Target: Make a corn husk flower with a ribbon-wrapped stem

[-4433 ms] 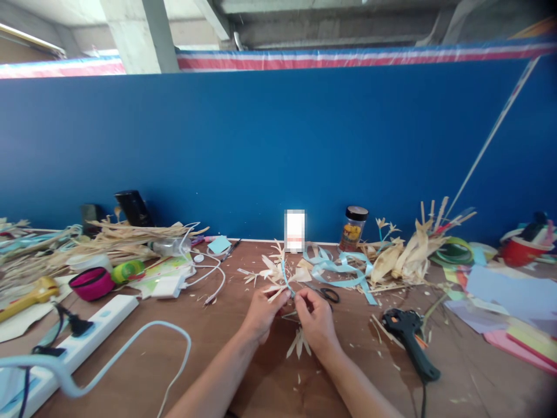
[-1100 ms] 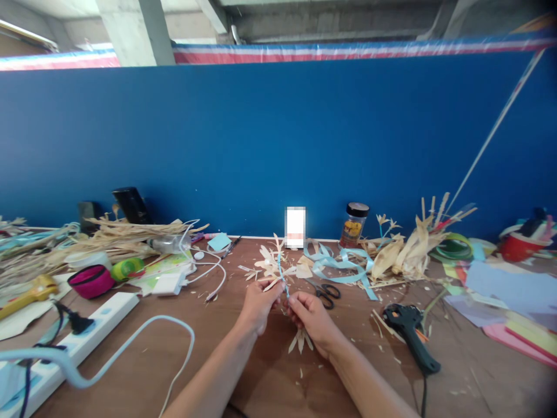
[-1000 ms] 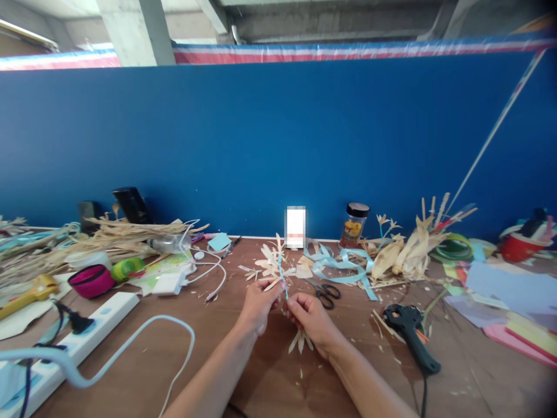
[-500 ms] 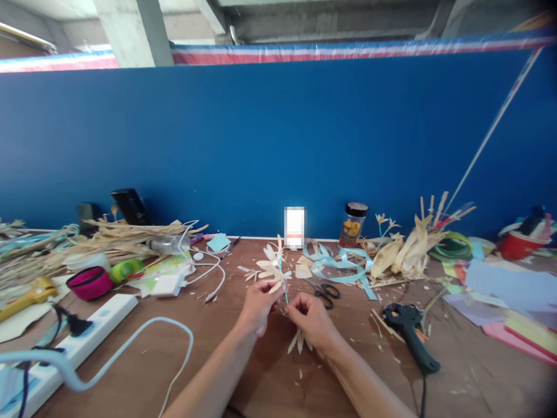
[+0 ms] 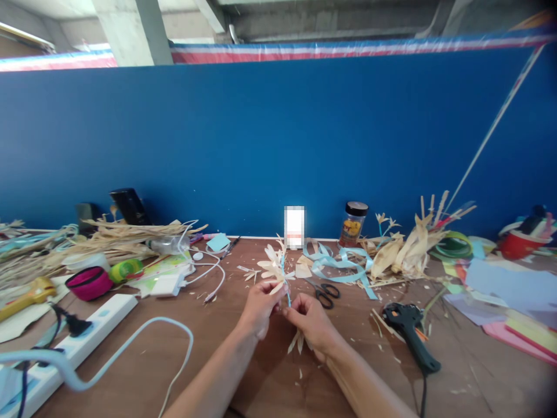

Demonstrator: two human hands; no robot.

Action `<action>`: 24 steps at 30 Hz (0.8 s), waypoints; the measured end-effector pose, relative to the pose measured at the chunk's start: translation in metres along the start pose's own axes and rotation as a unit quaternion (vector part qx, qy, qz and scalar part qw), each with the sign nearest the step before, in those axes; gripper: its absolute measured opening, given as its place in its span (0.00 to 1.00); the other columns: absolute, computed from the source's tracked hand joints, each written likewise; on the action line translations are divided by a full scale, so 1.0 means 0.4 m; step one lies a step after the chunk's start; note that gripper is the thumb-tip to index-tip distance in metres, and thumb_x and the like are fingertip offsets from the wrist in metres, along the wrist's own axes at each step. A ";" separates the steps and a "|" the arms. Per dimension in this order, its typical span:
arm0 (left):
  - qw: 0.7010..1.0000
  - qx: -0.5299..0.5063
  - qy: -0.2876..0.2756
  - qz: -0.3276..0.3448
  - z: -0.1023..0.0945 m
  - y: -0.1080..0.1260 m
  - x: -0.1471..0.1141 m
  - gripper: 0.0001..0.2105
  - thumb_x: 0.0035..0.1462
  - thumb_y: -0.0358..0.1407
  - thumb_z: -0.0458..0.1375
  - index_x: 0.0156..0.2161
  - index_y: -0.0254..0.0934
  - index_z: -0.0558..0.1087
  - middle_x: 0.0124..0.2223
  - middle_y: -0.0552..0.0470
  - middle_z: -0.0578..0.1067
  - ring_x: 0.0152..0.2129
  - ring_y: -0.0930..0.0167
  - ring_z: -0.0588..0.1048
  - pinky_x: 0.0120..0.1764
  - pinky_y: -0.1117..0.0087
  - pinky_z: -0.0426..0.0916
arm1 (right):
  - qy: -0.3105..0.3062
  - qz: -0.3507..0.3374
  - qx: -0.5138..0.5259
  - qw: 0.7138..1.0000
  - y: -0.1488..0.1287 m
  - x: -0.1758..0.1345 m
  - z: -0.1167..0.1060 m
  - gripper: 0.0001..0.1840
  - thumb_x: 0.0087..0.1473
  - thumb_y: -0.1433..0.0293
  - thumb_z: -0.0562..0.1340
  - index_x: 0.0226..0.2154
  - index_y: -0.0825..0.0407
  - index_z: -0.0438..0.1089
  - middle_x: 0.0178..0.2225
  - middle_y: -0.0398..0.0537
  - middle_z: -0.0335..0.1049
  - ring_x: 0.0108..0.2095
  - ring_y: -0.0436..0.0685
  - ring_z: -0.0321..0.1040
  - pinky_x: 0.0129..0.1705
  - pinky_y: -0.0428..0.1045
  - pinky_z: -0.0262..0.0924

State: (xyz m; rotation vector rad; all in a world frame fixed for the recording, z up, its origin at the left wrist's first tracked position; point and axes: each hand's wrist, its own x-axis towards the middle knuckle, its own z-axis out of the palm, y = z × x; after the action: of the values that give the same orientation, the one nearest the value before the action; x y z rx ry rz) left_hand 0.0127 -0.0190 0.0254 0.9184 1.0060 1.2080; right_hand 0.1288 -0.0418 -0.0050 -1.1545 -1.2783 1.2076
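Between my hands is a flower spray [image 5: 270, 262] with pale, husk-like petals along a light-blue wrapped stem [image 5: 288, 297]. My left hand [image 5: 261, 302] is closed, pinching the stem just under the petals. Lower down, the fingertips of my right hand [image 5: 308, 316] are pressed together on the stem's bottom end. Pale husk petals [image 5: 296, 342] lie on the table under my right hand, partly hidden by it. Black-handled scissors [image 5: 325, 295] rest just beyond my right hand, beside curled light-blue ribbon [image 5: 337, 268].
On the right are a black glue gun [image 5: 409, 334], dried corn husks [image 5: 404, 255], a jar [image 5: 353, 223] and coloured paper [image 5: 509, 290]. A white power strip [image 5: 87, 342] with a looping cable, a pink band [image 5: 89, 283] and a yellow glue gun [image 5: 28, 297] lie to the left.
The petals and stem have tilted slightly to the right. My right fingers have shifted a little along the stem's lower end; both hands keep their grip.
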 end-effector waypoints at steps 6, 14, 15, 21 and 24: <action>0.997 -0.022 -0.051 -0.056 -0.006 0.002 -0.001 0.12 0.37 0.39 0.63 0.24 0.31 0.70 0.15 0.60 0.61 0.12 0.82 0.57 0.16 0.81 0.50 | -0.005 -0.003 0.001 1.000 0.004 0.001 0.002 0.16 0.40 0.62 0.63 0.18 0.53 0.58 0.16 0.36 0.53 0.18 0.45 0.49 0.21 0.43 0.44; 0.990 -0.058 -0.094 -0.090 -0.012 0.007 -0.001 0.12 0.39 0.36 0.62 0.32 0.34 0.71 0.21 0.58 0.66 0.13 0.83 0.58 0.15 0.82 0.50 | 0.022 -0.016 0.025 0.999 0.000 0.006 -0.005 0.17 0.39 0.60 0.63 0.17 0.53 0.57 0.15 0.36 0.52 0.17 0.45 0.49 0.20 0.43 0.44; 0.989 -0.059 -0.099 -0.094 -0.012 0.006 -0.001 0.10 0.40 0.36 0.61 0.30 0.34 0.71 0.22 0.58 0.66 0.13 0.83 0.58 0.15 0.82 0.49 | 0.022 -0.013 0.030 0.999 -0.002 0.006 -0.006 0.17 0.39 0.60 0.64 0.17 0.53 0.57 0.15 0.36 0.52 0.17 0.45 0.49 0.20 0.43 0.44; 0.987 -0.031 -0.139 -0.081 -0.017 -0.007 0.002 0.08 0.42 0.36 0.60 0.23 0.31 0.70 0.18 0.57 0.64 0.12 0.83 0.58 0.15 0.81 0.50 | -0.012 0.026 0.093 0.995 -0.019 0.002 -0.002 0.17 0.37 0.62 0.65 0.17 0.53 0.57 0.14 0.36 0.54 0.15 0.43 0.46 0.17 0.42 0.40; 0.985 -0.017 -0.153 -0.083 -0.019 -0.005 -0.001 0.08 0.43 0.36 0.59 0.25 0.30 0.72 0.18 0.56 0.64 0.13 0.82 0.58 0.16 0.81 0.50 | -0.038 0.048 0.132 0.989 -0.030 -0.002 -0.001 0.18 0.37 0.61 0.65 0.18 0.54 0.57 0.14 0.35 0.54 0.15 0.42 0.45 0.17 0.41 0.37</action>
State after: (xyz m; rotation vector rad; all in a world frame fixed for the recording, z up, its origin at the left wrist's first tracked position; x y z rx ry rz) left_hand 0.0060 -0.0195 0.0213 0.9399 0.7964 0.9088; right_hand 0.1289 -0.0431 0.0068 -0.9939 -1.0890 1.4556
